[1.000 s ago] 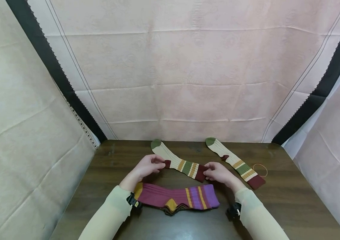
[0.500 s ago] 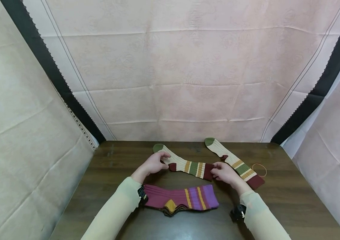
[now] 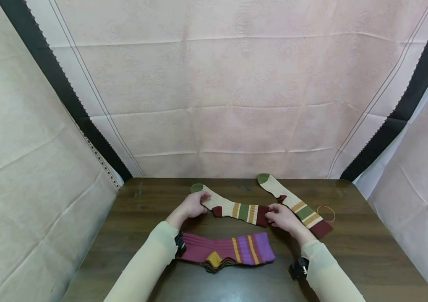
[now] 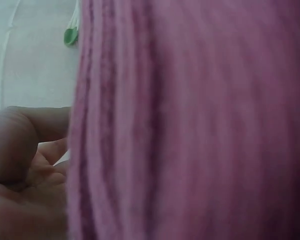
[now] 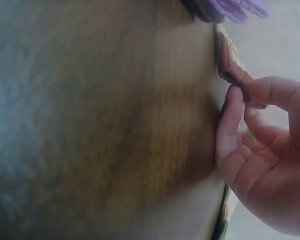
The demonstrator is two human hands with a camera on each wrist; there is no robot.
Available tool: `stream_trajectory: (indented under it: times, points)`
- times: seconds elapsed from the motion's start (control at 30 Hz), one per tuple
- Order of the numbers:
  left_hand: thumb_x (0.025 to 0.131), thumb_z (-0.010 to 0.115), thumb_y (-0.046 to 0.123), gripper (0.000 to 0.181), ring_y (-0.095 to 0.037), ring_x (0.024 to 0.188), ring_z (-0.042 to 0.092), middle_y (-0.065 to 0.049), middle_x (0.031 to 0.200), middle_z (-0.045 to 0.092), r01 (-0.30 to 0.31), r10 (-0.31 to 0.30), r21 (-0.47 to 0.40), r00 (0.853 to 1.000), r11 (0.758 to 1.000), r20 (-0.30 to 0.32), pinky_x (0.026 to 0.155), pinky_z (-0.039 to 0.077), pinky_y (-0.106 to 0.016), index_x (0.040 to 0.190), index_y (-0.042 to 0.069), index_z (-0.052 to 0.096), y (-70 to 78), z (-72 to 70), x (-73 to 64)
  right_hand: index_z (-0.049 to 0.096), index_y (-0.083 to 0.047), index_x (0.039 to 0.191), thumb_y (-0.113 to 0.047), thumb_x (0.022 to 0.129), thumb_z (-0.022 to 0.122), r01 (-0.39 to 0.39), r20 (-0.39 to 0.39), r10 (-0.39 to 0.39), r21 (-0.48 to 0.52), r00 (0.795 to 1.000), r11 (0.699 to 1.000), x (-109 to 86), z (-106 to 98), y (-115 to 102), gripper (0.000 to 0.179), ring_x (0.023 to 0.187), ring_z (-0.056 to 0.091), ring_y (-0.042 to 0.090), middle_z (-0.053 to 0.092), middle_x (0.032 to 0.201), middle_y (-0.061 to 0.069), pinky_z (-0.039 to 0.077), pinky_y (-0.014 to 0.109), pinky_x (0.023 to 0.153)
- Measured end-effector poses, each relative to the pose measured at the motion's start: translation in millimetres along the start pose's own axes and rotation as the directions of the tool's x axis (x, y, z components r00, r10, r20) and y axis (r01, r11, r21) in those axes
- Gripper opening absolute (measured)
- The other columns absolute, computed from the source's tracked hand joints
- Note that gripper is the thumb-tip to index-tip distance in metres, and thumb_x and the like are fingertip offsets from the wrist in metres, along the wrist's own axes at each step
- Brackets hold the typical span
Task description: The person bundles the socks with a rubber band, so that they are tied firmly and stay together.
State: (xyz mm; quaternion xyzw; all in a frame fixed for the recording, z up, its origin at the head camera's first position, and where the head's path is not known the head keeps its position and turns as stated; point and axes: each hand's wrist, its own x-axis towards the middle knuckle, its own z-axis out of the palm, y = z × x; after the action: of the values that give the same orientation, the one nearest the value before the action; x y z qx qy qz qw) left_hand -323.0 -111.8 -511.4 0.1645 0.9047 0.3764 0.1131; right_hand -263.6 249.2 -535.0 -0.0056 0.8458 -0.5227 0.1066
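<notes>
A cream sock [image 3: 226, 206] with green toe, maroon heel and cuff, and green and mustard stripes lies across the middle of the table. My left hand [image 3: 192, 205] holds its foot part between thumb and fingers, just beside the toe. At the other end my right hand [image 3: 283, 217] pinches the maroon cuff [image 5: 233, 70] between thumb and fingertips. In the left wrist view, purple ribbed knit [image 4: 200, 120] hides much of the left hand [image 4: 27, 165] and the held sock's fabric.
A matching cream sock [image 3: 293, 203] lies slanted to the right, near a thin tan ring [image 3: 326, 214]. Nearer me is a layered stack of purple socks [image 3: 225, 251] with yellow heels, under my left wrist. Pale fabric walls [image 3: 236, 105] rise behind the dark wooden table [image 3: 357, 256].
My left hand has shifted from the maroon heel to the foot part near the toe. The held sock has slid slightly right and lies straighter; my right hand kept the cuff and moved right.
</notes>
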Motion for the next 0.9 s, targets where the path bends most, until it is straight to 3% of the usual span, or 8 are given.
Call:
stream_trajectory:
  times: [0.23, 0.33, 0.5, 0.57, 0.7, 0.9]
  points:
    - [0.089, 0.078, -0.006, 0.053, -0.033, 0.122, 0.064, -0.018, 0.129, 0.069, -0.018, 0.007, 0.147, 0.997, 0.989, 0.074, 0.105, 0.052, -0.047, 0.140, 0.001, 0.064, 7.5, -4.6, -10.2, 0.058, 0.012, 0.129, -0.011, 0.106, 0.063, -0.009, -0.075, 0.007, -0.022, 0.997, 1.000, 1.5, 0.0, -2.5, 0.033, 0.095, 0.068, 0.029, 0.069, 0.110, 0.021, 0.059, 0.038, 0.080]
    - [0.091, 0.078, -0.002, 0.051, -0.026, 0.110, 0.067, -0.012, 0.118, 0.072, -0.009, -0.005, 0.135, 0.995, 0.991, 0.099, 0.097, 0.054, -0.044, 0.139, 0.003, 0.064, 7.4, -7.9, -16.1, 0.058, 0.013, 0.129, -0.012, 0.104, 0.065, -0.003, -0.068, 0.001, -0.041, 0.998, 0.999, 2.1, -1.0, -1.9, 0.035, 0.095, 0.068, 0.027, 0.068, 0.111, 0.021, 0.059, 0.036, 0.080]
    - [0.094, 0.078, 0.001, 0.047, -0.016, 0.084, 0.065, -0.005, 0.097, 0.072, 0.003, -0.007, 0.028, 0.991, 1.000, 0.131, 0.077, 0.055, -0.036, 0.139, 0.000, 0.064, 4.6, -17.1, -26.2, 0.061, 0.011, 0.128, -0.013, 0.096, 0.077, 0.020, -0.054, -0.027, -0.125, 0.998, 0.992, 3.3, -2.9, 1.1, 0.043, 0.096, 0.064, 0.026, 0.068, 0.108, 0.018, 0.055, 0.033, 0.079]
    - [0.095, 0.077, 0.001, 0.045, -0.015, 0.078, 0.064, -0.005, 0.093, 0.072, 0.004, -0.004, 0.002, 0.994, 1.000, 0.110, 0.071, 0.054, -0.033, 0.139, -0.001, 0.064, 1.0, -20.6, -28.3, 0.061, 0.011, 0.128, -0.012, 0.093, 0.080, 0.026, -0.054, -0.035, -0.159, 0.998, 0.987, 3.3, -3.4, 1.0, 0.046, 0.098, 0.062, 0.028, 0.067, 0.107, 0.017, 0.053, 0.035, 0.080]
    - [0.093, 0.076, -0.001, 0.041, -0.015, 0.077, 0.063, -0.005, 0.092, 0.070, 0.002, -0.002, -0.003, 1.000, 1.000, -0.001, 0.067, 0.053, -0.031, 0.133, -0.002, 0.068, -9.7, -26.1, -28.9, 0.062, 0.010, 0.130, -0.011, 0.093, 0.081, 0.022, -0.060, -0.035, -0.206, 0.998, 0.978, 3.9, -2.8, -0.6, 0.046, 0.101, 0.061, 0.032, 0.067, 0.108, 0.017, 0.051, 0.040, 0.084]
    - [0.091, 0.078, -0.001, 0.039, -0.026, 0.091, 0.062, -0.015, 0.103, 0.068, 0.031, -0.033, -0.015, 0.986, 0.999, -0.164, 0.082, 0.054, -0.043, 0.128, -0.002, 0.071, -20.6, -33.8, -28.8, 0.061, 0.010, 0.132, -0.012, 0.095, 0.080, 0.023, -0.055, -0.038, -0.256, 0.998, 0.966, 6.0, -0.8, -2.1, 0.048, 0.103, 0.062, 0.034, 0.067, 0.110, 0.019, 0.052, 0.047, 0.088]
